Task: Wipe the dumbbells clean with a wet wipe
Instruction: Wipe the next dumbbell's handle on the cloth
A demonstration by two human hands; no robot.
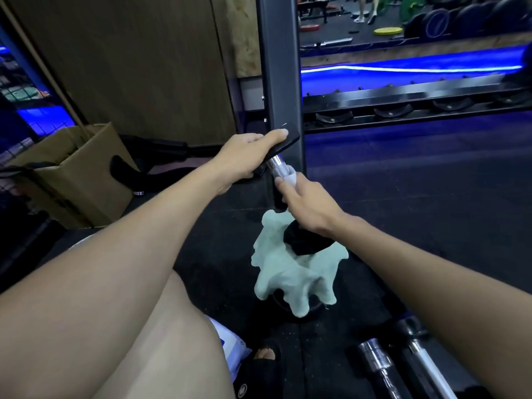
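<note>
Both hands hold one upended dumbbell (280, 168), the left hand (244, 156) curled over its top head and the right hand (308, 203) pinching a wet wipe (290, 175) around the handle, so hard rubbing could topple it off the pale cloth (290, 272).

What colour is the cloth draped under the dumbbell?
Pale mint green cloth, clearest in the head view.

The left hand (244, 156) grips the upper black head of a tilted chrome-handled dumbbell (278, 167); the right hand (309, 204) wraps a white wet wipe (290, 176) round its handle, above what seems a crumpled pale-green cloth (293, 277).
</note>
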